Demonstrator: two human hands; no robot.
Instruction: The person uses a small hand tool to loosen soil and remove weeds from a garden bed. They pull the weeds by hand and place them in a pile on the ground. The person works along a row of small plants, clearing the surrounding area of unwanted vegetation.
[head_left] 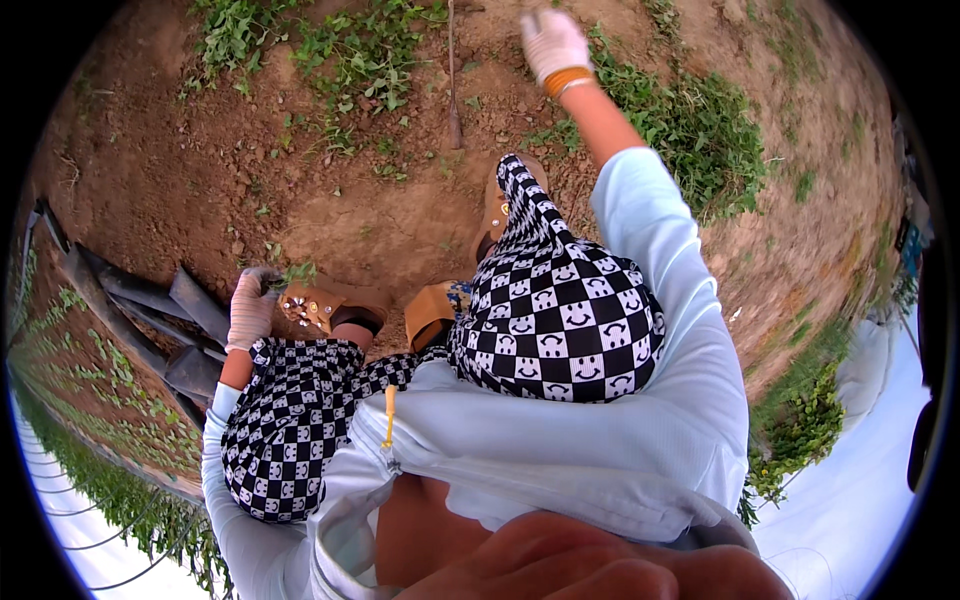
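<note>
Leafy vines (pixel 708 135), right hand (pixel 555 46) stretched forward, left hand (pixel 251 308) near shoe (pixel 308 308)

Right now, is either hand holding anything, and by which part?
Right hand: nothing visible. Left hand: leafy green sprig by the fingertips; whether gripped, I can't tell.

Counting two gloved hands (pixel 556 46), two brown shoes (pixel 322 306), one stick (pixel 455 125), one yellow zipper pull (pixel 390 405), plus maybe four or five dark tubes (pixel 200 305), hard to tell where they overlap.
</note>
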